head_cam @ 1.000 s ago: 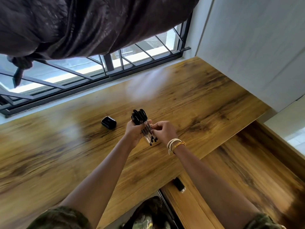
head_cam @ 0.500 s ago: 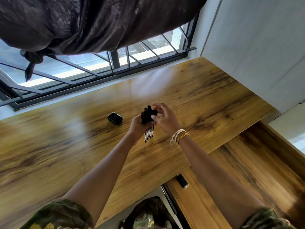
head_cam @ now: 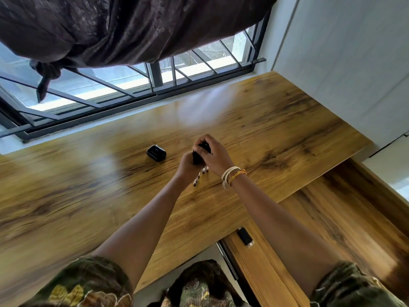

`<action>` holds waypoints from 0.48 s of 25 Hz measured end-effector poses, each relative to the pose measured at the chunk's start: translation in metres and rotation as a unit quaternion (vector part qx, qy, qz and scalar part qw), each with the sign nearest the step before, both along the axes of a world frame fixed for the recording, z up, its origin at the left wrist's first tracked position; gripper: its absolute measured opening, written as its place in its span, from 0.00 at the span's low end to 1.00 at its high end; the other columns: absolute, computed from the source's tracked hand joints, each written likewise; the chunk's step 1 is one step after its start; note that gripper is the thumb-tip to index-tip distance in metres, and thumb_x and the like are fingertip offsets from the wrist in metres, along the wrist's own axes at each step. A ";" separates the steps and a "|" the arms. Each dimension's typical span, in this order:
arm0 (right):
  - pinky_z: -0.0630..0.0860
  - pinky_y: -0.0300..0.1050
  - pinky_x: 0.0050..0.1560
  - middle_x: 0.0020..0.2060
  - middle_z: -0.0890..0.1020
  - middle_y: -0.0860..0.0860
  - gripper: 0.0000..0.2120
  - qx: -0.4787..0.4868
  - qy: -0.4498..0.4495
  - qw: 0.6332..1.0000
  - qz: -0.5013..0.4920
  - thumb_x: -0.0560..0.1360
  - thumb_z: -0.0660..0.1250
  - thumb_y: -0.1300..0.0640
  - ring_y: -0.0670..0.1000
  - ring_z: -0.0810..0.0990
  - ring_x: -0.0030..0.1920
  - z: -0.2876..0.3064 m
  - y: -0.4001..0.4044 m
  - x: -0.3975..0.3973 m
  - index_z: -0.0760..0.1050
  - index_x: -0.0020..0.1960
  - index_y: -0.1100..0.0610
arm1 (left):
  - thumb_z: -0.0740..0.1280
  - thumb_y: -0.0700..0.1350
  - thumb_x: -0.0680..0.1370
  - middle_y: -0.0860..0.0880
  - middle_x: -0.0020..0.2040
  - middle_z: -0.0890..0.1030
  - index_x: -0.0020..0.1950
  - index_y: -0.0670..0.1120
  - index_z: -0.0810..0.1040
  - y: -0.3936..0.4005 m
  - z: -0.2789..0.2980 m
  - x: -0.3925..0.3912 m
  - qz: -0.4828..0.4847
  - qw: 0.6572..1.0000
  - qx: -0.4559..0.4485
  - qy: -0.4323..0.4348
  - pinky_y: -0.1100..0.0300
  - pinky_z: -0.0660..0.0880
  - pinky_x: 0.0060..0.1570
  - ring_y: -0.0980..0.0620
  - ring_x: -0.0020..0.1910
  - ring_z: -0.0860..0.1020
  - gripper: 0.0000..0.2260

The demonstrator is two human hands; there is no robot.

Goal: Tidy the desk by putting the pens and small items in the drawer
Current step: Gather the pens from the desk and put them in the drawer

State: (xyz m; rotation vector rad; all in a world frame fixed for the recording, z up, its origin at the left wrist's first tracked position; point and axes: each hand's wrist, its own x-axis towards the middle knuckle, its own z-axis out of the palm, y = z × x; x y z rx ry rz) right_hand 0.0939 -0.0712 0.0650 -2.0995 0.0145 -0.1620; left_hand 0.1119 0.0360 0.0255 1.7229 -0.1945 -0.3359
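The pens (head_cam: 201, 173) stand bunched and nearly upright over the table (head_cam: 276, 129), tips down and toward the person, caps up. The left hand (head_cam: 188, 163) grips the bundle around its middle; the right hand (head_cam: 213, 155) is cupped over the caps. A second ago the pens were slanted and the right hand pinched their tips. A small black case (head_cam: 156, 153) lies just left.

case (head_cam: 156, 153) on desk (head_cam: 287, 134) | left of hands | window (head_cam: 132, 85) behind

Short olive sleeves (head_cam: 88, 282) with yellow floral print on both arms. Right wrist: white and orange thread bracelets (head_cam: 232, 176). Forearms bare.
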 end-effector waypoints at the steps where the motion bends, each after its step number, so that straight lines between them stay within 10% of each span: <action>1: 0.70 0.38 0.50 0.48 0.81 0.49 0.05 -0.001 0.001 1.000 0.000 0.76 0.65 0.57 0.48 0.78 0.50 0.002 0.001 0.002 0.76 0.51 0.57 | 0.64 0.28 0.75 0.49 0.37 0.78 0.47 0.39 0.77 0.000 0.003 0.001 -0.003 1.000 0.004 -0.006 0.65 0.74 0.38 0.58 0.36 0.77 0.08; 12: 0.72 0.39 0.57 0.51 0.81 0.49 0.07 0.023 0.007 1.000 0.007 0.77 0.63 0.60 0.47 0.78 0.55 -0.002 0.007 0.003 0.78 0.53 0.56 | 0.66 0.30 0.76 0.47 0.39 0.79 0.51 0.39 0.77 0.001 -0.003 0.000 -0.009 0.999 0.004 0.033 0.61 0.75 0.39 0.51 0.38 0.76 0.07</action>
